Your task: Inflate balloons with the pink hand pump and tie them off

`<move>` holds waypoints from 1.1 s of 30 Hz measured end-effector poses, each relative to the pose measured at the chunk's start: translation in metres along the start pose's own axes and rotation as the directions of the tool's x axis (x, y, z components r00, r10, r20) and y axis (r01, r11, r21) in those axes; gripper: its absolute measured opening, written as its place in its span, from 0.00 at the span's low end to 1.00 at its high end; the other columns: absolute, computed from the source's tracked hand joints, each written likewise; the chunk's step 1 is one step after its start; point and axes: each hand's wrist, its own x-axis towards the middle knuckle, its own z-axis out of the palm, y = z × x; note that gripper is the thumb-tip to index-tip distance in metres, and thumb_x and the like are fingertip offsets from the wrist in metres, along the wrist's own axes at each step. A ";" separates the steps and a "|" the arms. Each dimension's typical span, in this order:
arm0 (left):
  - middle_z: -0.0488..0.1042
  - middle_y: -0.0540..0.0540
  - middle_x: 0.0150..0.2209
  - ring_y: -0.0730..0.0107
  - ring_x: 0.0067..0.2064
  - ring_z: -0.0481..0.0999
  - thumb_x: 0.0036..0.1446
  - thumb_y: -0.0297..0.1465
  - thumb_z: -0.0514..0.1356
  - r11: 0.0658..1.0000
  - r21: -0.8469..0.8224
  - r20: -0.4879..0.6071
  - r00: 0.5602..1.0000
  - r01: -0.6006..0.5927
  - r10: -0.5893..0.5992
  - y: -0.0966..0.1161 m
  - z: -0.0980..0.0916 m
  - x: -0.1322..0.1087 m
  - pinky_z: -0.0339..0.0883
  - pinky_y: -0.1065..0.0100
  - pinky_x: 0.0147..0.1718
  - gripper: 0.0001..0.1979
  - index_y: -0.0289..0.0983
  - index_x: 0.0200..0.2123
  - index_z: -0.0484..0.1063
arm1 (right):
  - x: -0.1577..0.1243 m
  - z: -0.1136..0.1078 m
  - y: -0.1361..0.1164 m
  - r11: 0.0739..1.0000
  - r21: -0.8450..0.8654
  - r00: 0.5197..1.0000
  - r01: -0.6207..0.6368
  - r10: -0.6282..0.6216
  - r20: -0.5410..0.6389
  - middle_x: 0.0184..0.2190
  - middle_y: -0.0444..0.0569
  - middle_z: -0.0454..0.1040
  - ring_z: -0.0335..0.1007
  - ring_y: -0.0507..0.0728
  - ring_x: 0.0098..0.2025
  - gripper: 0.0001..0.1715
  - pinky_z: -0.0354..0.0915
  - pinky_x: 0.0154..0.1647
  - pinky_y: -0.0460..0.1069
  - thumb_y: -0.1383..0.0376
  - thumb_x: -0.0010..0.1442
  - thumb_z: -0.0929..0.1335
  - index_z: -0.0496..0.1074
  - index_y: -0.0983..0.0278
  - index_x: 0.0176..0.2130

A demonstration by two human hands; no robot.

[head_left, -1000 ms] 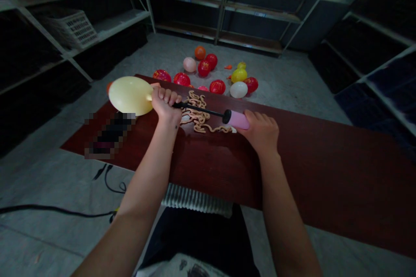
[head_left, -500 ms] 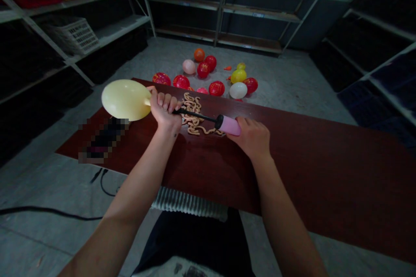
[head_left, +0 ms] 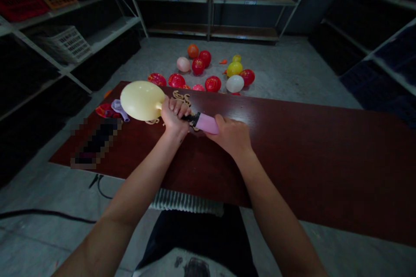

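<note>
My left hand point(head_left: 175, 114) is closed around the black front end of a balloon pump, right by the neck of a pale yellow balloon point(head_left: 142, 100). The balloon is inflated and points away to the left. My right hand point(head_left: 232, 135) grips the pink barrel of the balloon pump point(head_left: 207, 123). Only a short black stretch shows between the pink barrel and my left hand. Under and behind my hands, a tan twisted cord point(head_left: 180, 96) lies in loose loops on the dark red-brown table point(head_left: 308, 156), partly hidden.
Deflated balloons point(head_left: 121, 108) and a blurred-out dark flat object point(head_left: 99, 140) lie on the table's left part. Several inflated balloons point(head_left: 212, 83) rest on the floor past the far edge. Shelves point(head_left: 243, 32) stand around; a black cable point(head_left: 48, 213) runs along the floor at left.
My right hand has pushed the pink barrel left toward my left hand, so the long black rod has gone inside. The balloon now looks shifted right, uncovering the deflated balloons.
</note>
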 end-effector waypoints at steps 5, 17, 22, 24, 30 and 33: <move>0.44 0.56 0.14 0.79 0.13 0.45 0.77 0.36 0.45 1.000 -0.002 -0.007 1.000 -0.011 0.011 0.010 0.001 0.006 0.46 0.72 0.14 0.29 0.38 0.20 0.45 | 0.004 0.004 -0.005 0.998 0.061 1.000 0.001 0.000 -0.029 0.36 0.53 0.82 0.75 0.59 0.33 0.30 0.49 0.30 0.50 0.40 0.61 0.66 0.73 0.63 0.43; 0.45 0.57 0.14 0.79 0.13 0.46 0.73 0.39 0.55 0.990 -0.085 -0.041 0.994 -0.109 0.106 0.044 -0.014 0.032 0.47 0.72 0.15 0.30 0.39 0.20 0.45 | 0.008 0.002 0.021 0.999 -0.044 0.998 0.000 -0.002 -0.059 0.38 0.53 0.81 0.72 0.58 0.35 0.33 0.49 0.33 0.50 0.39 0.62 0.65 0.75 0.61 0.49; 0.45 0.57 0.14 0.78 0.13 0.46 0.72 0.32 0.54 0.983 -0.064 -0.074 0.983 -0.173 0.168 0.066 -0.025 0.042 0.46 0.71 0.15 0.27 0.39 0.20 0.46 | 0.007 0.003 0.040 0.992 -0.125 0.992 -0.011 -0.004 -0.124 0.38 0.53 0.80 0.71 0.59 0.37 0.32 0.51 0.36 0.51 0.40 0.62 0.65 0.76 0.62 0.50; 0.45 0.57 0.15 0.77 0.13 0.46 0.72 0.30 0.52 0.980 -0.063 -0.083 0.980 -0.188 0.183 0.071 -0.027 0.043 0.46 0.71 0.15 0.26 0.39 0.20 0.47 | 0.007 0.003 0.043 0.988 -0.152 0.991 -0.003 -0.018 -0.136 0.38 0.53 0.79 0.70 0.59 0.38 0.33 0.51 0.36 0.51 0.40 0.63 0.65 0.76 0.63 0.50; 0.44 0.57 0.15 0.78 0.13 0.44 0.74 0.31 0.49 0.980 -0.046 -0.104 0.977 -0.193 0.188 0.069 -0.021 0.034 0.46 0.72 0.15 0.26 0.39 0.21 0.45 | 0.007 -0.002 0.044 0.985 -0.172 0.991 -0.010 -0.013 -0.132 0.39 0.53 0.79 0.69 0.59 0.38 0.29 0.50 0.37 0.52 0.44 0.64 0.65 0.76 0.62 0.50; 0.44 0.57 0.15 0.78 0.13 0.43 0.74 0.31 0.48 0.978 -0.063 -0.091 0.977 -0.200 0.194 0.063 -0.016 0.028 0.46 0.71 0.15 0.26 0.39 0.21 0.44 | 0.006 -0.003 0.046 0.986 -0.167 0.993 -0.013 -0.007 -0.119 0.40 0.53 0.79 0.69 0.60 0.38 0.27 0.50 0.38 0.52 0.46 0.64 0.66 0.75 0.63 0.50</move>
